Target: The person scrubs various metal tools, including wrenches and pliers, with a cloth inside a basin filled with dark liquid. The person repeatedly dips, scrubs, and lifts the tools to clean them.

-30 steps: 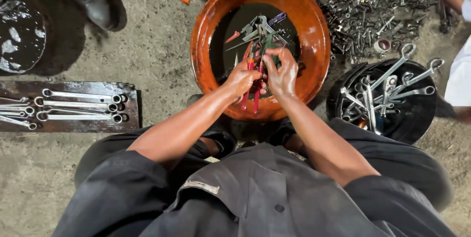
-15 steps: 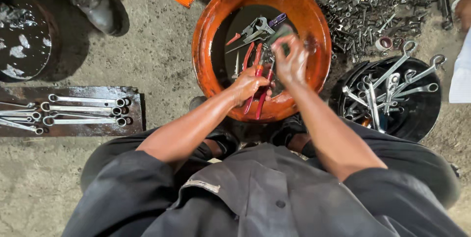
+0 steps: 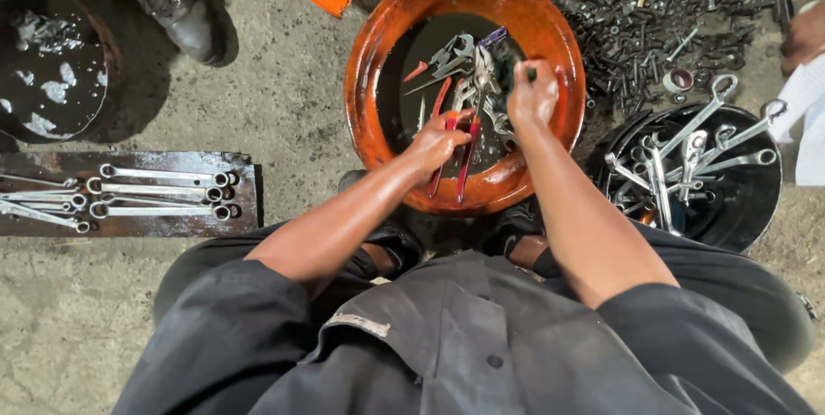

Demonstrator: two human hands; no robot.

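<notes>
Pliers (image 3: 460, 153) with red handles sit gripped in the left hand (image 3: 438, 142) over the orange basin (image 3: 378, 71); the right hand (image 3: 533, 99) closes on a dark green scrubbing pad (image 3: 513, 67).

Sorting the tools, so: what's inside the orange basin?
The orange basin holds dark liquid, grey pliers and red-handled pliers gripped by the left hand. The right hand covers what lies beneath it.
</notes>
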